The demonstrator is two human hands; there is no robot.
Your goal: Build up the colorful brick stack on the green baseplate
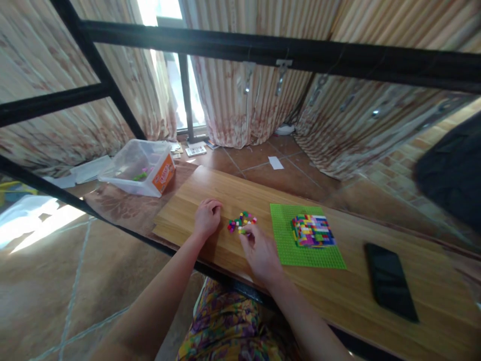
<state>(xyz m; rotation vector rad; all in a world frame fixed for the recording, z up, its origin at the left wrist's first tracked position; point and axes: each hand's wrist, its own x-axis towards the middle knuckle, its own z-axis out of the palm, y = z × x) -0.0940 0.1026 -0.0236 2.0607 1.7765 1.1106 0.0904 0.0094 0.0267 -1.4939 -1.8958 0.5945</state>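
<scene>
Head view: your left hand (pixel 206 219) is at the worktop (pixel 229 193), toward its left end, between the far and near edges; the fingers are curled in and nothing shows in them, though the palm side is hidden, so you cannot tell whether they close on anything. Just to its right, apart from it, lies a loose cluster of small bricks (pixel 240 220), mixed red, green, white, yellow and purple. Your right hand (pixel 261 253) comes in over the near edge; thumb and forefinger are drawn together at the near right side of the cluster, by a yellow-green brick (pixel 243 231). Pinched or only touched: you cannot tell at this size. Right of that hand a green plate (pixel 282 248) lies flat, its far right corner close to the worktop's far edge. On it stands a multicoloured block (pixel 313 230) built of bricks, right of the plate's middle, its right side reaching the plate's right edge as seen here. Farther right, apart from the plate, you have a dark phone (pixel 391 281) lying flat toward the near edge. Past the worktop's far left corner stands a clear box (pixel 130 185) with an orange label (pixel 164 174) and some green and pink contents. Beyond the far edge, a white paper (pixel 275 163) lies on the tiled floor (pixel 251 159), before striped curtains (pixel 229 100).
</scene>
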